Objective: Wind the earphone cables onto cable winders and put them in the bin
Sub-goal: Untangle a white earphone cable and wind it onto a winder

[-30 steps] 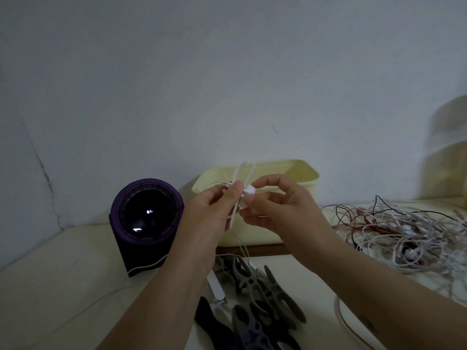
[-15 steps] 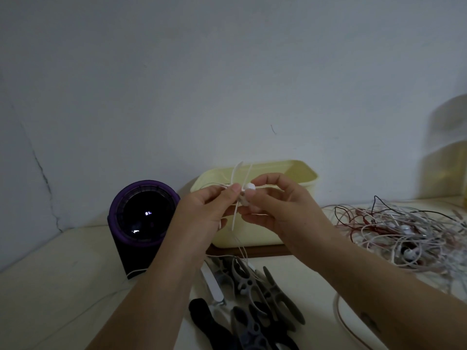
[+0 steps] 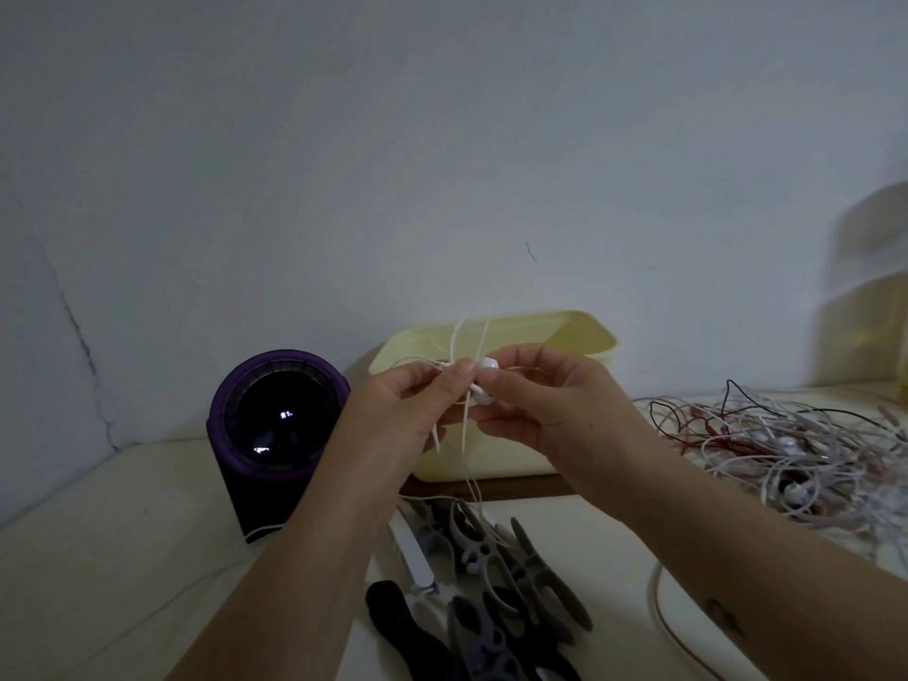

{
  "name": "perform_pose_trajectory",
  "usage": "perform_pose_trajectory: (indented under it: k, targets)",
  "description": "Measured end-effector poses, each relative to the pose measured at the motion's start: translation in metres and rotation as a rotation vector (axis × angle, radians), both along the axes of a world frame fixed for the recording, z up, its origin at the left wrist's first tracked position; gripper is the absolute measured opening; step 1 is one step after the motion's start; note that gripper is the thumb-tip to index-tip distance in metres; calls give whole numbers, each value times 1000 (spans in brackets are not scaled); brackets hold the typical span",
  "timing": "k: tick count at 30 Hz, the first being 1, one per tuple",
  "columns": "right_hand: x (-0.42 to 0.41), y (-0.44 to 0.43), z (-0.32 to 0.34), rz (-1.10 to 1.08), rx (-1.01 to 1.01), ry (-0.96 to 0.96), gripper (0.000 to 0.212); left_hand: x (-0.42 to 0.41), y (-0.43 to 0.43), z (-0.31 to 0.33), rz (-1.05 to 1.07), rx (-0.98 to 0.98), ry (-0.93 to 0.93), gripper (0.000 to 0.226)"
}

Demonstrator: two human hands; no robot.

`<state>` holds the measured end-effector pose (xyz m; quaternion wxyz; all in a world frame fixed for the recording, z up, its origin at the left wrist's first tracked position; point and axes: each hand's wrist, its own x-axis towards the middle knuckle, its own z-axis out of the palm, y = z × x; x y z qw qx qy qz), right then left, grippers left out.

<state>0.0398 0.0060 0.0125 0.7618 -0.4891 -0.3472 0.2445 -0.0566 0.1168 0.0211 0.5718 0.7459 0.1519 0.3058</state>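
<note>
Winder: we are holding a white cable winder up between both sets of fingertips.
Earphone cable: trailing loose below our fingers, so we are judging the winding unfinished.
Left hand: pinching the winder's middle.
Right hand: pinching a white earbud.
Bin: just behind our fingers, contents hidden.
Remaining: tangled cable pile right of our fingers and spare winders below them are waiting.
</note>
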Motion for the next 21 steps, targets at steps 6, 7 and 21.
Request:
perform_pose_trajectory:
  k: [6, 7, 21]
  targets:
    - [0, -1, 1, 41, -21, -4, 29, 4, 2, -4, 39, -139, -8, 24]
    - [0, -1, 0, 18, -27, -27, 31, 4, 3, -4, 55, -167, -16, 20]
    - [-1, -1, 0, -111, -67, -230, 17, 7, -2, -6, 16, -183, -25, 23]
